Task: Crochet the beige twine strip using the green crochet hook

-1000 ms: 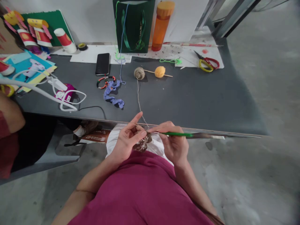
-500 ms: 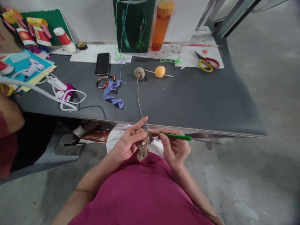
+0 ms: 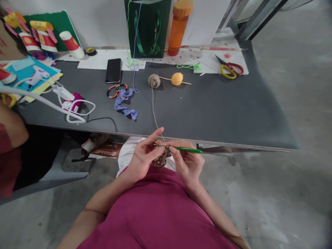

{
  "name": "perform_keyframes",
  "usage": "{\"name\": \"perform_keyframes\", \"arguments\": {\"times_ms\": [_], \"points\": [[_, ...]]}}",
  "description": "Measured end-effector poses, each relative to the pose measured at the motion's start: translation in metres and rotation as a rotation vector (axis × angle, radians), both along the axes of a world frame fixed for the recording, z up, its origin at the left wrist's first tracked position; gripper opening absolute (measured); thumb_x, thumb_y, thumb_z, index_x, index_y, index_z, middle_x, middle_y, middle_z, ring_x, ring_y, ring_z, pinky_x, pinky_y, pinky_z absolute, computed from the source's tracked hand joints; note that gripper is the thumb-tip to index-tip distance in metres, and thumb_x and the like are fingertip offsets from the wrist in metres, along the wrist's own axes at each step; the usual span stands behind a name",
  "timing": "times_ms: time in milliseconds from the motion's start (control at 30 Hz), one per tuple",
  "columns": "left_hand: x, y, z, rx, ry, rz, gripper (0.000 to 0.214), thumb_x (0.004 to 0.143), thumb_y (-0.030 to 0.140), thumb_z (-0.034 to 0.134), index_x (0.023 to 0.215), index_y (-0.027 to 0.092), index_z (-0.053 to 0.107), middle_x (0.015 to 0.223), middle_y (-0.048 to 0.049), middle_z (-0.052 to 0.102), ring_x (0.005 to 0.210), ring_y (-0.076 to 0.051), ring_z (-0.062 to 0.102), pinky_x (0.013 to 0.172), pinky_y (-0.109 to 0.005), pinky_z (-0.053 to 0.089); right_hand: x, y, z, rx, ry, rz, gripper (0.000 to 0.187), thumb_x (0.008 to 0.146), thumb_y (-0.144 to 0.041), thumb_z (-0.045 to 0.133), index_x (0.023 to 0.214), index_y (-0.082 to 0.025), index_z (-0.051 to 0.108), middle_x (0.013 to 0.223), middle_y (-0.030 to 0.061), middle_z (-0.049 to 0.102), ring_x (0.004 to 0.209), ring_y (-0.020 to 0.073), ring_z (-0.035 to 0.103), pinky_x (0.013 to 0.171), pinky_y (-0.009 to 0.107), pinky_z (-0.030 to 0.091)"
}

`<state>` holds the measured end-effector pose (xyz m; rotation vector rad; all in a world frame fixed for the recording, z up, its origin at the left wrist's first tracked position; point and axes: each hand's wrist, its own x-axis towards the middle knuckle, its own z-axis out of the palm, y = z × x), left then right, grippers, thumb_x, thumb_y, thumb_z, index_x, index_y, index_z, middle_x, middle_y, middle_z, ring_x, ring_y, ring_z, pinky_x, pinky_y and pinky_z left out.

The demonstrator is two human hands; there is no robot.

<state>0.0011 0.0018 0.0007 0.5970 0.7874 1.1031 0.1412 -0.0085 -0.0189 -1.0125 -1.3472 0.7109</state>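
Since the earlier view, the hands have drawn closer together, and the brown crochet piece (image 3: 161, 159) that hung below them is now pulled up and bunched between them. Far left of the grip, another person's forearm (image 3: 11, 133) is cut off by the frame edge. Ahead and left of the grip lie a black phone (image 3: 113, 70), a beaded bracelet (image 3: 116, 91) and a lilac crochet chain (image 3: 125, 104). The left hand (image 3: 142, 155) is closed on the piece, its forefinger raised under the beige yarn (image 3: 155, 110), which runs from a yarn ball (image 3: 154, 80) over the near edge of the grey table (image 3: 220, 110). The right hand (image 3: 188, 162) is closed around a green-handled crochet hook (image 3: 186, 149), whose tip is hard to make out among the stitches. Bare table stretches ahead and right, up to the red-and-yellow-handled scissors (image 3: 229, 69).
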Motion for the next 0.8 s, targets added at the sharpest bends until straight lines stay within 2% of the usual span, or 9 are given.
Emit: {"name": "perform_keyframes", "arguments": {"times_ms": [133, 200, 267, 333, 433, 600, 800], "points": [[0.0009, -0.0004, 0.0003, -0.047, -0.005, 0.044, 0.057, 0.071, 0.021, 0.089, 0.126, 0.026, 0.074, 0.076, 0.0039, 0.070, 0.070, -0.008, 0.060, 0.072, -0.022, 0.049, 0.0020, 0.0017, -0.0037, 0.293, -0.217, -0.057, 0.036, 0.089, -0.010, 0.068, 0.116, -0.034, 0.072, 0.102, 0.0023, 0.082, 0.083, 0.0218, 0.078, 0.069, 0.039, 0.062], [0.0007, -0.0005, 0.0009, -0.088, -0.035, 0.036, 0.060, 0.070, 0.019, 0.089, 0.128, 0.024, 0.073, 0.072, 0.0051, 0.066, 0.067, -0.007, 0.059, 0.069, -0.021, 0.047, 0.0005, 0.0014, -0.0063, 0.334, -0.205, -0.102, 0.038, 0.087, -0.009, 0.071, 0.115, -0.035, 0.073, 0.103, 0.0011, 0.082, 0.082, 0.0204, 0.077, 0.067, 0.037, 0.062], [-0.0002, -0.0001, 0.0014, -0.135, -0.079, -0.009, 0.062, 0.070, 0.019, 0.089, 0.129, 0.025, 0.072, 0.070, 0.0056, 0.065, 0.064, -0.007, 0.057, 0.065, -0.021, 0.046, -0.0022, 0.0000, -0.0069, 0.257, -0.096, -0.116, 0.031, 0.088, -0.010, 0.071, 0.107, -0.033, 0.076, 0.099, 0.0001, 0.081, 0.082, 0.0185, 0.076, 0.068, 0.035, 0.062], [-0.0016, 0.0006, 0.0020, -0.164, -0.111, -0.041, 0.064, 0.070, 0.018, 0.089, 0.131, 0.025, 0.071, 0.070, 0.0059, 0.064, 0.062, -0.006, 0.056, 0.064, -0.020, 0.045, -0.0049, -0.0018, -0.0056, 0.110, 0.044, -0.122, 0.019, 0.090, -0.014, 0.069, 0.100, -0.029, 0.076, 0.091, 0.0001, 0.081, 0.079, 0.0178, 0.076, 0.068, 0.033, 0.062], [-0.0039, 0.0019, 0.0035, -0.163, -0.103, -0.045, 0.066, 0.069, 0.016, 0.088, 0.132, 0.024, 0.070, 0.069, 0.0065, 0.063, 0.061, -0.006, 0.054, 0.064, -0.020, 0.045, -0.0064, -0.0041, -0.0036, -0.063, 0.161, -0.160, 0.007, 0.093, -0.024, 0.068, 0.095, -0.026, 0.075, 0.083, 0.0010, 0.081, 0.069, 0.0170, 0.075, 0.062, 0.031, 0.061], [-0.0068, 0.0038, 0.0059, -0.126, -0.106, -0.048, 0.057, 0.068, 0.014, 0.089, 0.122, 0.024, 0.076, 0.070, 0.0048, 0.066, 0.063, -0.007, 0.056, 0.065, -0.020, 0.046, -0.0046, -0.0040, -0.0042, -0.117, 0.266, -0.146, 0.007, 0.098, -0.033, 0.063, 0.098, -0.027, 0.067, 0.072, -0.0020, 0.077, 0.054, 0.0146, 0.069, 0.048, 0.028, 0.053], [-0.0089, 0.0031, 0.0031, -0.117, -0.081, -0.077, 0.051, 0.068, 0.017, 0.089, 0.117, 0.024, 0.078, 0.074, 0.0019, 0.071, 0.067, -0.010, 0.062, 0.070, -0.024, 0.049, 0.0005, 0.0019, -0.0035, -0.209, 0.400, 0.010, 0.010, 0.101, -0.038, 0.054, 0.098, -0.030, 0.060, 0.064, -0.0045, 0.072, 0.056, 0.0182, 0.073, 0.057, 0.034, 0.058]]}}
